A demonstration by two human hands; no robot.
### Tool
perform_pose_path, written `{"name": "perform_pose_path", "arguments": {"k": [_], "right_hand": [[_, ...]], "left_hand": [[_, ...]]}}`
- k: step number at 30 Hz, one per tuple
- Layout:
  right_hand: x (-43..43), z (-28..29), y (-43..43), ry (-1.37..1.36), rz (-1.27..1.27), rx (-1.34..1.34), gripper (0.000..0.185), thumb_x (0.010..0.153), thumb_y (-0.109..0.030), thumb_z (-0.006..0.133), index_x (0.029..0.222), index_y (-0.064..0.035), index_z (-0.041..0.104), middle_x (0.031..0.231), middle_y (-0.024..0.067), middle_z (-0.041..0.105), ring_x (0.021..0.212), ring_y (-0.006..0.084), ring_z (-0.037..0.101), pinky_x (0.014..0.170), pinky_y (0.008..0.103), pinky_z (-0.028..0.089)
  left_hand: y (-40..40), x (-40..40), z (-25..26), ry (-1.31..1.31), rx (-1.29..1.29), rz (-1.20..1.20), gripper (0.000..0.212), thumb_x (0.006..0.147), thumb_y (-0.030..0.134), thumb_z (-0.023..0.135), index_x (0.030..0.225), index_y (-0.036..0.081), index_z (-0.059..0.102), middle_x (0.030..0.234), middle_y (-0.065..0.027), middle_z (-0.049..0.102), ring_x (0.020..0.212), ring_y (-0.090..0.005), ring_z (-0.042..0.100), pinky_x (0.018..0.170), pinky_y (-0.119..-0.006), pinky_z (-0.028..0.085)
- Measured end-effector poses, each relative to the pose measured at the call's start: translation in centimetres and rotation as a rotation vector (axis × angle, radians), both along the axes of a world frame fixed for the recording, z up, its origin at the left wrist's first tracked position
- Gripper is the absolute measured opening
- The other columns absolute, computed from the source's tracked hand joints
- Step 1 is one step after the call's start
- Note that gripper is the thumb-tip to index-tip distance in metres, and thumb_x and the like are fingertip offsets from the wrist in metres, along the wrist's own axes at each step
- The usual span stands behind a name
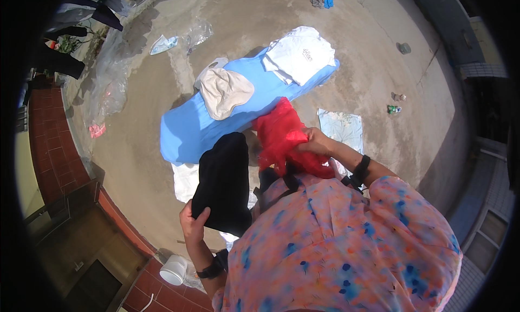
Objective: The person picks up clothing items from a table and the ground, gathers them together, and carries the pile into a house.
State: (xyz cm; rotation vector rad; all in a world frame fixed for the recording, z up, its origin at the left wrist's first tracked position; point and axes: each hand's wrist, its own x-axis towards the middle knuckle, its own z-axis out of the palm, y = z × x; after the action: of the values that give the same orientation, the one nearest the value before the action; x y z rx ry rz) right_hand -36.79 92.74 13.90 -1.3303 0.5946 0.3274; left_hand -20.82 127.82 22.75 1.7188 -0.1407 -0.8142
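My left hand (195,222) grips the lower left edge of a black cloth item (225,182), which hangs in front of me. With my right hand (317,142) I hold a crumpled red, thin cloth or bag (280,129); its top reaches the near edge of a long surface covered in blue cloth (183,129). On that surface lie a beige cloth item, perhaps a hat (225,90), towards the left, and a white printed garment, seemingly a T-shirt (300,56), at the far right end.
A light blue cloth (341,127) and a white cloth (185,182) lie on the concrete. Clear plastic sheeting (107,92) spreads at the left, below hanging dark clothes (107,17). A white bucket (174,270) stands at lower left near red tiles (53,145). Small litter (394,109) lies at right.
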Motion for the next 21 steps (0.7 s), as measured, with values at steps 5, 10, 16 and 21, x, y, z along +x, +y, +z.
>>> {"name": "perform_pose_path", "arguments": {"k": [5,10,16,21], "right_hand": [[-3.8,-0.2,-0.7,-0.038,-0.287,-0.05,0.028,0.07,-0.006,0.06,0.098,-0.0011,0.058,0.085,0.0026,0.063,0.077,0.0102,0.057,0.072,0.0244,0.045],[-9.0,1.3,-2.8,-0.018,-0.62,-0.021,0.025,0.073,-0.004,0.061,0.096,0.0017,0.059,0.086,0.0046,0.063,0.074,0.011,0.058,0.069,0.0237,0.047],[-11.9,3.6,-6.4,0.02,-0.909,-0.091,0.021,0.077,-0.014,0.064,0.091,0.0007,0.061,0.079,0.0037,0.063,0.068,0.0101,0.058,0.063,0.0235,0.047],[-15.3,1.7,-12.2,-0.097,-1.115,-0.096,0.014,0.077,-0.012,0.063,0.084,-0.0004,0.062,0.074,0.0022,0.062,0.063,0.0092,0.057,0.058,0.0234,0.046]], "left_hand": [[-4.8,6.3,-1.3,-0.069,0.012,-0.237,0.027,0.074,0.004,0.058,0.099,-0.006,0.056,0.086,-0.0025,0.058,0.077,-0.0095,0.051,0.073,-0.022,0.04],[-13.3,9.1,2.9,0.026,-0.477,-0.266,0.049,0.069,0.026,0.066,0.1,-0.01,0.053,0.093,-0.0124,0.06,0.086,-0.0196,0.057,0.08,-0.029,0.043],[-24.2,11.8,6.3,-0.034,-0.767,-0.265,0.053,0.083,0.032,0.049,0.118,-0.005,0.035,0.114,-0.0217,0.047,0.102,-0.0309,0.051,0.089,-0.041,0.041],[-34.3,12.7,7.2,0.183,-1.115,-0.145,0.046,0.086,0.018,0.044,0.125,-0.001,0.03,0.122,-0.017,0.042,0.112,-0.0313,0.042,0.097,-0.045,0.031]]}}
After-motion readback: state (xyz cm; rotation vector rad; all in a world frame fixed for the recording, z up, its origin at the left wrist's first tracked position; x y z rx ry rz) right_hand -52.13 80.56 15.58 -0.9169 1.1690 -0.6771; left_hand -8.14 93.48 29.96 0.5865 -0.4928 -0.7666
